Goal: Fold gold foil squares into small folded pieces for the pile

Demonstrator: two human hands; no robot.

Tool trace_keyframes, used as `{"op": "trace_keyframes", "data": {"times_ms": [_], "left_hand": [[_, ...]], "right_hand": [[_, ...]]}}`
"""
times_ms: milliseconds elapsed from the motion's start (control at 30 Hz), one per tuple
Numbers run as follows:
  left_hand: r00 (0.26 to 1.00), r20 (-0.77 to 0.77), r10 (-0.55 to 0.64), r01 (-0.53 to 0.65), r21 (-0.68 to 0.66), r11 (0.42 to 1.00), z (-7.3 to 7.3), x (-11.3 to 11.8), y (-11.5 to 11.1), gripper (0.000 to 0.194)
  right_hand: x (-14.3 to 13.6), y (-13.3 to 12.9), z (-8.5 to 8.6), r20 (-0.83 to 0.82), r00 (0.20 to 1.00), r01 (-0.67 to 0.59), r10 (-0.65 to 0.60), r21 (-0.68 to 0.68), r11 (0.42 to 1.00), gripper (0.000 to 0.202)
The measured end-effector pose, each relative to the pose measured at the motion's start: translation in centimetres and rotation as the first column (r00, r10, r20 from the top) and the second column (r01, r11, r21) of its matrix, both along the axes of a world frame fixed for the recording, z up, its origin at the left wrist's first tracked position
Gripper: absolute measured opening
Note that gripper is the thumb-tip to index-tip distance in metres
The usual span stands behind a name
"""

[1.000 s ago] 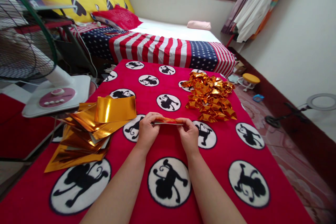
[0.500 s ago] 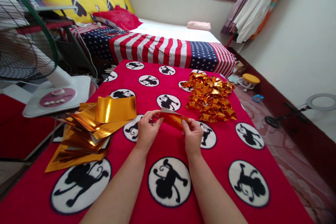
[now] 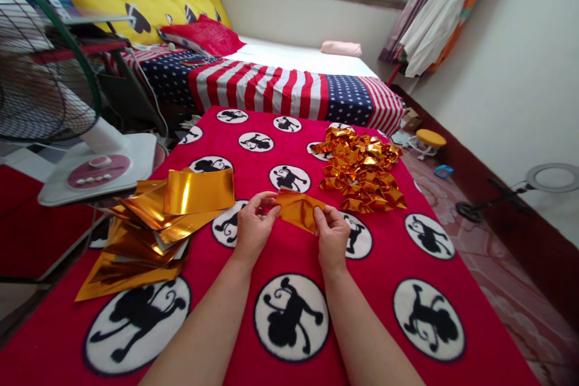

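My left hand (image 3: 253,226) and my right hand (image 3: 332,234) pinch a folded piece of gold foil paper (image 3: 296,208) between them, just above the red cloth (image 3: 384,265) with black monkey circles. The left fingers hold its left tip, the right fingers its lower right edge. A loose stack of flat gold foil sheets (image 3: 156,223) lies to the left of my left hand. A heap of folded gold foil pieces (image 3: 362,169) lies beyond my right hand.
A standing fan (image 3: 49,90) with a white base rises at the left edge. A bed with a stars-and-stripes cover (image 3: 280,81) is behind the table. A ring light (image 3: 552,178) and a yellow stool (image 3: 430,139) are on the floor at the right.
The foil piece, held flat as a thin strip a second ago, has been opened and tilted up, showing a wider gold face. My hands stayed in nearly the same place.
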State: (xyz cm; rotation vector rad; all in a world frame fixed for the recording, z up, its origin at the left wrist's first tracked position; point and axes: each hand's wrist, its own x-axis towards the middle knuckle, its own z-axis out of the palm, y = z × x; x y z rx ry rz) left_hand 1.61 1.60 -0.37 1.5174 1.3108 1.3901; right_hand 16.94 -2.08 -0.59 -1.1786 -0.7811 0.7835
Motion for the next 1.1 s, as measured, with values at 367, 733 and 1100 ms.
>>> {"op": "trace_keyframes", "data": {"times_ms": [367,733,1100], "left_hand": [[0.997,-0.065,-0.04,0.05,0.164,0.985,-0.26,-0.55,0.44,0.022],[0.994,-0.105,-0.031,0.048,0.156,0.987,-0.03,-0.71,0.48,0.024],[0.992,-0.101,0.075,-0.054,0.197,0.979,0.2,-0.55,0.19,0.009]], "right_hand": [[0.38,0.14,-0.69,0.145,0.989,-0.03,0.015,0.102,0.994,0.014],[0.6,0.22,-0.76,0.12,0.993,-0.002,-0.001,0.028,1.0,0.016],[0.81,0.26,-0.77,0.044,0.999,0.021,-0.022,0.019,1.0,0.021]]}}
